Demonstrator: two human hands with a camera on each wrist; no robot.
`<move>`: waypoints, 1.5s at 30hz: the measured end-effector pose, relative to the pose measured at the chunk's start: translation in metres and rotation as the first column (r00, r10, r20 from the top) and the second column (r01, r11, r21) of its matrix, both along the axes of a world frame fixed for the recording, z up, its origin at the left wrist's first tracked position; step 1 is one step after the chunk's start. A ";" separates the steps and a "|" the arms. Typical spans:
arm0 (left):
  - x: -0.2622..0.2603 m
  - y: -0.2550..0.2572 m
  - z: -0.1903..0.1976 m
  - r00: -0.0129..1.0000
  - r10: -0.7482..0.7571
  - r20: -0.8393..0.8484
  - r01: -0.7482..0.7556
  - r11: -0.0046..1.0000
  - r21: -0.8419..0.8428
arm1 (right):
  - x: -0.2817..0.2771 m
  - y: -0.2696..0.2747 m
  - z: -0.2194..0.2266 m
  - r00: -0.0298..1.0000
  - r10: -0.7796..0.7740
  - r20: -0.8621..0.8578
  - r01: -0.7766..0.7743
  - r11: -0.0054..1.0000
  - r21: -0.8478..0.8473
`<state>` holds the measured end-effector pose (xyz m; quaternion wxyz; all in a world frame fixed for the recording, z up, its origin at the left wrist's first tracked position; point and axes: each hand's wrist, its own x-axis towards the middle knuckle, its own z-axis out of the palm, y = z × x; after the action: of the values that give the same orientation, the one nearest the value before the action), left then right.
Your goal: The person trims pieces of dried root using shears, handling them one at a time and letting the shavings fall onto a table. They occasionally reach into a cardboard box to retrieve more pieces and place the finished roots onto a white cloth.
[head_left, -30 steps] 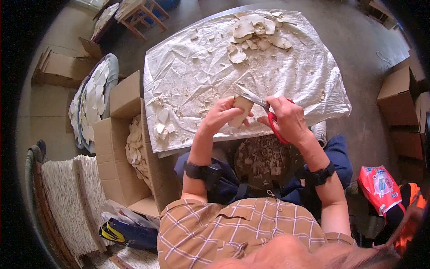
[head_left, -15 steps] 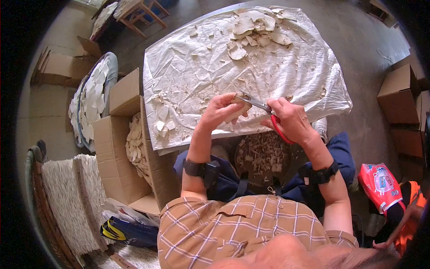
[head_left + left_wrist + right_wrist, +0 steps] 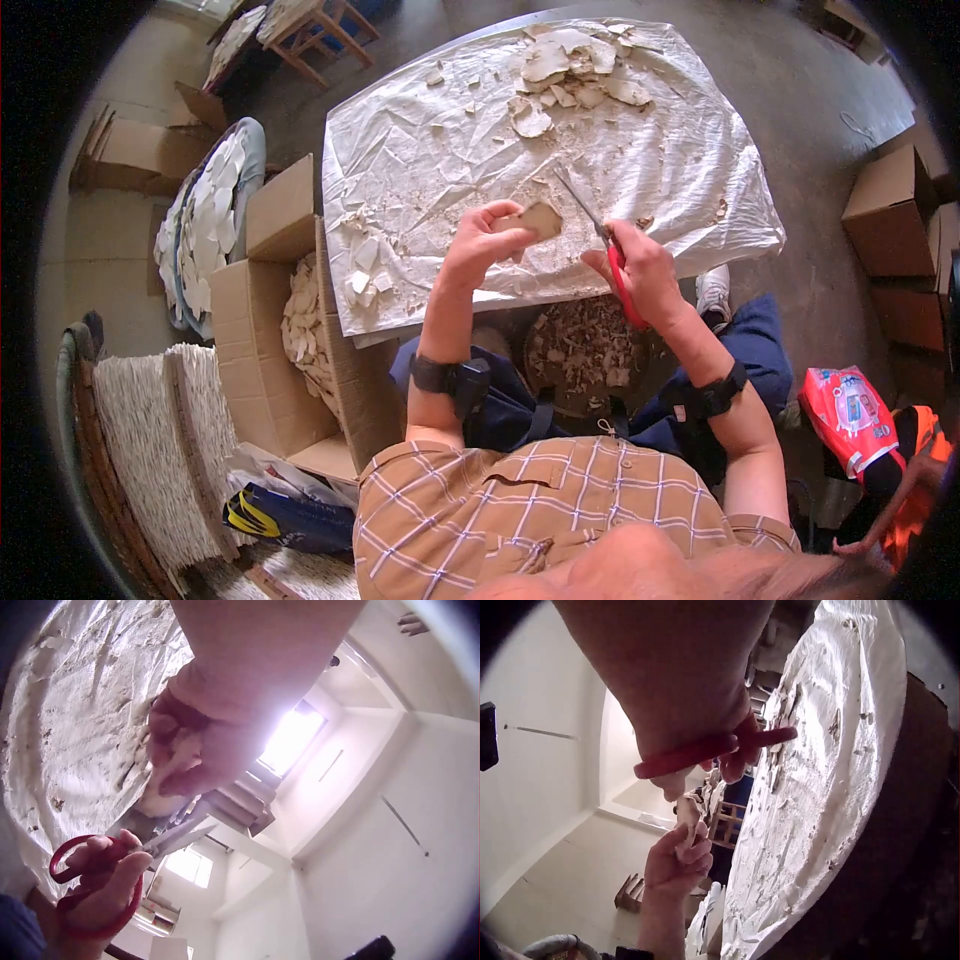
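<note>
In the head view my left hand (image 3: 478, 250) pinches a flat pale piece (image 3: 541, 220) with a brownish edge between thumb and fingers, over the near part of the white sheet. What the piece is made of does not show. My right hand (image 3: 647, 268) holds a pair of scissors (image 3: 582, 202) by its red handles, blades pointing up and leftward, apart from the piece. From the left wrist view, the scissor blades (image 3: 178, 840) look slightly parted. The right wrist view has the pale piece (image 3: 688, 814) upright in the left hand (image 3: 676, 862), beyond the red handles (image 3: 686, 756).
A white sheet (image 3: 400, 160) covers the table, with broken pale pieces (image 3: 570, 65) heaped at the far side and smaller ones at left. Below the near edge, a round container (image 3: 585, 355) holds scraps. An open cardboard box (image 3: 265, 350) with pale pieces stands at left.
The scissors were against the upper edge of the pale piece; now they have drawn away to the right, their blades swung more upright. The left hand has turned the piece.
</note>
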<state>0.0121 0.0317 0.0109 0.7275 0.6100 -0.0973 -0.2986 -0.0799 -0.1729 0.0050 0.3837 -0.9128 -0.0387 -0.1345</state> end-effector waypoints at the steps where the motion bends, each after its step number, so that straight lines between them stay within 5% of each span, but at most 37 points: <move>1: 0.000 0.002 0.000 0.994 -0.092 0.051 0.085 0.987 0.134 | 0.002 -0.001 0.000 1.000 0.007 0.011 -0.008 0.996 0.084; 4: -0.008 -0.010 0.003 0.980 -0.183 0.074 0.161 0.958 0.237 | 0.008 0.001 -0.002 0.999 0.032 0.016 -0.035 0.969 0.244; 6: -0.013 -0.017 0.000 0.987 -0.144 0.073 0.128 0.974 0.187 | 0.014 0.008 -0.007 0.983 0.139 -0.116 -0.044 0.805 0.592; 9: -0.013 -0.027 -0.012 0.986 0.163 -0.024 -0.165 0.980 -0.112 | 0.018 0.014 0.004 0.968 0.146 -0.203 0.048 0.691 0.722; 11: -0.017 -0.035 -0.017 0.977 0.206 -0.053 -0.211 0.968 -0.135 | 0.020 0.016 0.005 0.961 0.163 -0.222 0.074 0.623 0.779; 13: -0.016 -0.034 -0.020 0.966 0.256 -0.041 -0.259 0.955 -0.144 | 0.021 0.017 0.001 0.992 0.050 -0.119 0.022 0.844 0.535; 14: -0.012 -0.032 -0.021 0.964 0.262 -0.039 -0.265 0.953 -0.144 | 0.020 0.016 0.000 0.991 0.057 -0.118 0.015 0.844 0.536; 16: -0.006 -0.026 -0.011 0.944 0.328 -0.037 -0.327 0.919 -0.221 | 0.017 0.010 0.004 0.998 -0.044 0.049 0.038 0.992 0.121; 20: -0.003 -0.014 -0.001 0.933 0.357 -0.049 -0.357 0.897 -0.261 | 0.010 0.004 0.008 0.997 0.037 0.071 -0.032 0.998 -0.057; 36: 0.002 -0.010 -0.008 0.926 0.377 -0.023 -0.361 0.865 -0.350 | 0.006 0.004 0.006 0.993 0.109 0.044 -0.106 0.992 -0.069; 45: 0.001 -0.021 -0.001 0.915 0.404 -0.006 -0.392 0.883 -0.256 | 0.007 0.012 0.004 0.998 0.069 -0.009 -0.069 0.997 -0.037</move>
<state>0.0126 0.0110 0.0103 0.8424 0.5263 -0.0243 -0.1135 -0.0733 -0.1610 0.0093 0.3710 -0.9185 -0.0710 -0.1168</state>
